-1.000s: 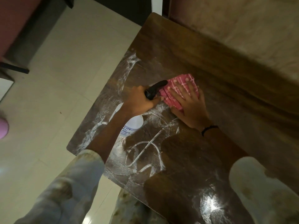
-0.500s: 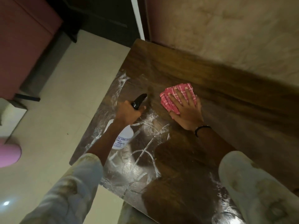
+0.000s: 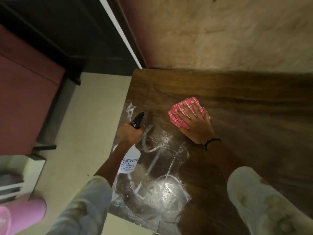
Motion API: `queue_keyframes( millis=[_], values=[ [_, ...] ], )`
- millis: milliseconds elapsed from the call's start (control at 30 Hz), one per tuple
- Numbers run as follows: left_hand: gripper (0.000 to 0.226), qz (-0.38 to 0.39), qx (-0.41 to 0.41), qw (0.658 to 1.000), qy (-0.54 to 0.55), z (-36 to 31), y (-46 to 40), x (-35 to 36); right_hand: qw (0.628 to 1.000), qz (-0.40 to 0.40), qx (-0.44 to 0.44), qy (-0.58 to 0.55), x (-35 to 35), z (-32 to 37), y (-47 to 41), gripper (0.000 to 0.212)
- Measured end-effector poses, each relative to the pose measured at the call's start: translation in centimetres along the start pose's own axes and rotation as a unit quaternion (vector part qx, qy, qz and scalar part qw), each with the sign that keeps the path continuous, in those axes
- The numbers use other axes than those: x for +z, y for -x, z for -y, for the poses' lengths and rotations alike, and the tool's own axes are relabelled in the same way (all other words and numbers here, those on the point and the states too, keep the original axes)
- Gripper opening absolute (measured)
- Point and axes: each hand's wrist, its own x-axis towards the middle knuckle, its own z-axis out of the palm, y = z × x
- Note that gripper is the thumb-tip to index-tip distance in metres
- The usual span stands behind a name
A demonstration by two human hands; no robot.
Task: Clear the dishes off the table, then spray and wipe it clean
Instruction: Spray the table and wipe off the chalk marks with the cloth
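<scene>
Streaked wooden table was mid-wipe: right hand pressed flat on pink cloth, left hand gripped spray bottle; next, sweep streaks.

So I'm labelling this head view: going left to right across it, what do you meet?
Pink object → maroon cabinet → left hand gripping spray bottle → right hand pressing pink cloth on wooden table.
</scene>
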Motion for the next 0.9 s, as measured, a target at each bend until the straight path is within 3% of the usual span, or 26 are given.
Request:
queue_keyframes(
  millis=[100,267,433,567,767,900],
  values=[
    [0.033,0.011,0.0,1.0,0.03,0.2,-0.4,-1.0,0.998,-0.018,0.057,-0.02,0.2,2.5,-1.3,0.064],
    [0.039,0.006,-0.016,0.997,0.078,2.0,-2.3,-1.4,0.992,-0.047,0.105,-0.056,0.9,8.2,-4.5,0.062],
    [0.033,0.036,0.012,0.997,0.073,3.2,-3.5,-1.2,0.996,-0.078,-0.021,-0.036,3.1,12.8,-5.2,0.057],
    [0.036,0.044,0.013,0.995,0.088,3.7,-4.0,-1.8,0.992,-0.074,-0.101,0.009,3.5,10.1,-3.9,0.058],
    [0.024,0.048,0.02,0.995,0.083,4.7,-4.7,-3.3,0.997,-0.051,0.058,-0.022,1.8,9.8,-7.7,0.064],
    [0.015,0.041,0.027,0.995,0.086,5.3,-5.2,-4.2,0.996,-0.045,0.062,-0.055,2.4,14.1,-10.2,0.061]
  ],
)
